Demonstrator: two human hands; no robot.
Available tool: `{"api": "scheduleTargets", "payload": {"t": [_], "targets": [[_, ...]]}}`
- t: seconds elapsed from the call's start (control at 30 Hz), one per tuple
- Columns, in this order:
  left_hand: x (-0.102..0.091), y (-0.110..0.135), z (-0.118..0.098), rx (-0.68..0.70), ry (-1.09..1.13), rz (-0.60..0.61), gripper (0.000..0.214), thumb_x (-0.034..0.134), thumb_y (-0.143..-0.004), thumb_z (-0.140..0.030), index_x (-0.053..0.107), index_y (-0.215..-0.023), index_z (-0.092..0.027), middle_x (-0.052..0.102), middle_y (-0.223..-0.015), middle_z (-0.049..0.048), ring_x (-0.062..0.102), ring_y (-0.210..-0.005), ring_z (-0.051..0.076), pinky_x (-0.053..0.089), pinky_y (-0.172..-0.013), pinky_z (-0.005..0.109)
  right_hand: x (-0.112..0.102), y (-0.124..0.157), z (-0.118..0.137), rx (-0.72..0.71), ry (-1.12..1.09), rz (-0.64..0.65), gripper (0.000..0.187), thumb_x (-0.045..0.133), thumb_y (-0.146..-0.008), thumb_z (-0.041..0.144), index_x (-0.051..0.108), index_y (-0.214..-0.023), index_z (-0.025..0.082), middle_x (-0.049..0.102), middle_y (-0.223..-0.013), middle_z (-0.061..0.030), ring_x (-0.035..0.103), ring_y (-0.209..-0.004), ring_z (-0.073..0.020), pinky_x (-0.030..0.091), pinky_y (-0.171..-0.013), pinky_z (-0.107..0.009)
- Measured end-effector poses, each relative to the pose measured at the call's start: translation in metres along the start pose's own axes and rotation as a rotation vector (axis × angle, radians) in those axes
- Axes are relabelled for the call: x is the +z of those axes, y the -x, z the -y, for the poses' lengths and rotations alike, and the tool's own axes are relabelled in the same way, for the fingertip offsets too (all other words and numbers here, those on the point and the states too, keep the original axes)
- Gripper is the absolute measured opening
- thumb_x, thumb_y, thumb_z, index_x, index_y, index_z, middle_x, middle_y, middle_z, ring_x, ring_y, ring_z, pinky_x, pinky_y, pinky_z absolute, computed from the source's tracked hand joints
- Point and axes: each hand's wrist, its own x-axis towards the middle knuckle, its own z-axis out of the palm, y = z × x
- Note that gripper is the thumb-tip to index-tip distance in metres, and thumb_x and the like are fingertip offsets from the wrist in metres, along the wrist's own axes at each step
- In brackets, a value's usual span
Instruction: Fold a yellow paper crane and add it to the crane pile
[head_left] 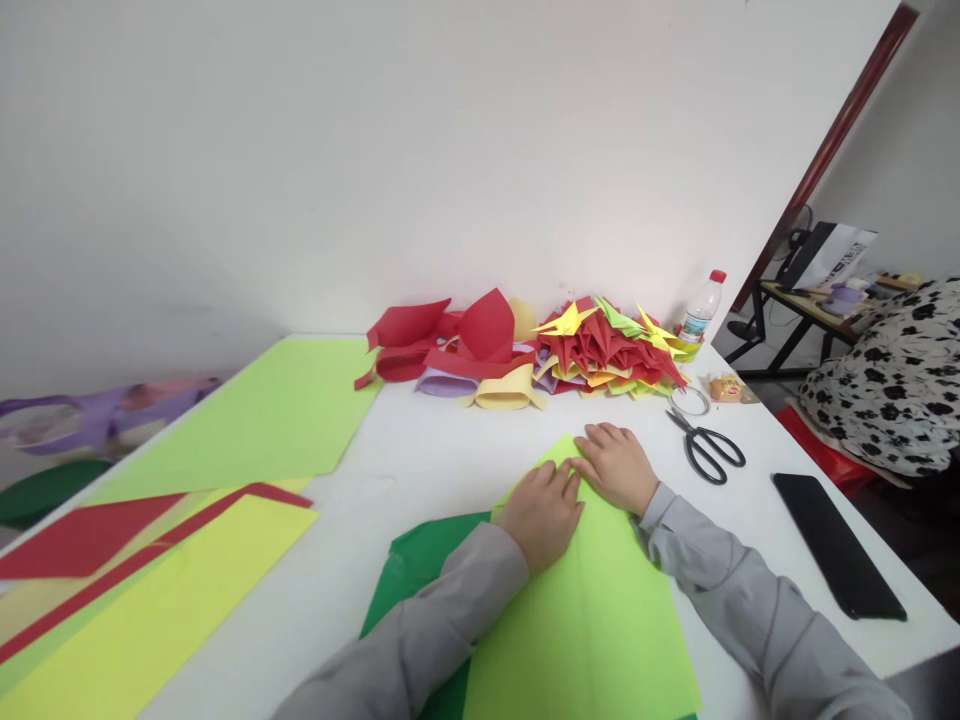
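A light green paper sheet (592, 610) lies on the white table (420, 470) in front of me, folded to a point at its far end. My left hand (541, 512) and my right hand (616, 465) rest on that point, fingers flat and pressing the paper down. A dark green sheet (420, 580) lies under it to the left. Both arms wear grey sleeves.
A heap of folded red, yellow and green paper shapes (600, 350) sits by the wall, with a water bottle (701, 310), black scissors (709, 448), a tape roll (690, 401) and a black phone (836, 545) to the right. Large coloured sheets (247, 420) lie left. A person in a patterned top (892, 385) sits far right.
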Motion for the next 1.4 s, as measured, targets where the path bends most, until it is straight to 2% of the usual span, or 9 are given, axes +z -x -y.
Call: {"api": "scheduleTargets", "payload": {"t": [0.23, 0.4, 0.6, 0.73, 1.03, 1.4], "targets": [[-0.001, 0.0, 0.0, -0.004, 0.019, 0.018, 0.037, 0.039, -0.095, -0.027, 0.063, -0.112, -0.005, 0.065, -0.115, 0.0219, 0.058, -0.107, 0.029, 0.041, -0.084, 0.044, -0.002, -0.012, 0.004, 0.019, 0.022, 0.024, 0.037, 0.035, -0.099, 0.043, 0.056, -0.122, 0.024, 0.057, -0.125, -0.0105, 0.049, -0.113, -0.0245, 0.039, -0.089, -0.038], [-0.001, 0.0, 0.0, -0.003, 0.033, 0.024, 0.039, 0.036, -0.096, -0.026, 0.063, -0.113, -0.003, 0.064, -0.116, 0.0243, 0.057, -0.107, 0.031, 0.042, -0.084, 0.047, -0.001, -0.014, 0.005, 0.013, 0.026, 0.022, 0.037, 0.034, -0.099, 0.044, 0.058, -0.118, 0.023, 0.059, -0.119, -0.0105, 0.051, -0.109, -0.025, 0.039, -0.088, -0.039], [-0.002, 0.0, -0.001, -0.006, 0.033, 0.028, 0.039, 0.037, -0.095, -0.026, 0.063, -0.113, -0.003, 0.065, -0.115, 0.024, 0.058, -0.104, 0.031, 0.042, -0.083, 0.047, 0.002, -0.011, 0.003, -0.003, 0.018, 0.011, 0.042, 0.033, -0.098, 0.046, 0.051, -0.13, 0.025, 0.055, -0.128, -0.0105, 0.047, -0.115, -0.0259, 0.038, -0.09, -0.039], [-0.003, 0.0, -0.001, -0.009, 0.03, 0.026, 0.038, 0.039, -0.095, -0.026, 0.063, -0.112, -0.003, 0.065, -0.114, 0.0235, 0.058, -0.106, 0.031, 0.042, -0.083, 0.046, 0.003, -0.012, 0.003, 0.03, 0.004, 0.03, 0.04, 0.031, -0.099, 0.047, 0.054, -0.128, 0.03, 0.055, -0.128, -0.0087, 0.047, -0.115, -0.025, 0.04, -0.088, -0.039], [-0.001, 0.0, -0.003, -0.05, 0.023, 0.039, 0.041, 0.041, -0.095, -0.029, 0.06, -0.118, -0.001, 0.064, -0.115, 0.0237, 0.059, -0.1, 0.031, 0.044, -0.082, 0.045, 0.008, -0.006, 0.001, 0.019, -0.009, -0.001, 0.045, 0.032, -0.098, 0.045, 0.052, -0.132, 0.023, 0.051, -0.137, -0.0099, 0.044, -0.123, -0.0272, 0.037, -0.096, -0.042], [-0.002, -0.001, -0.004, -0.075, 0.068, 0.072, 0.046, 0.04, -0.095, -0.031, 0.055, -0.124, 0.001, 0.061, -0.123, 0.0227, 0.056, -0.109, 0.032, 0.044, -0.086, 0.045, 0.011, 0.001, -0.005, -0.003, -0.004, -0.044, 0.042, 0.033, -0.099, 0.043, 0.059, -0.123, 0.021, 0.057, -0.131, -0.0087, 0.049, -0.117, -0.026, 0.038, -0.094, -0.04]]}}
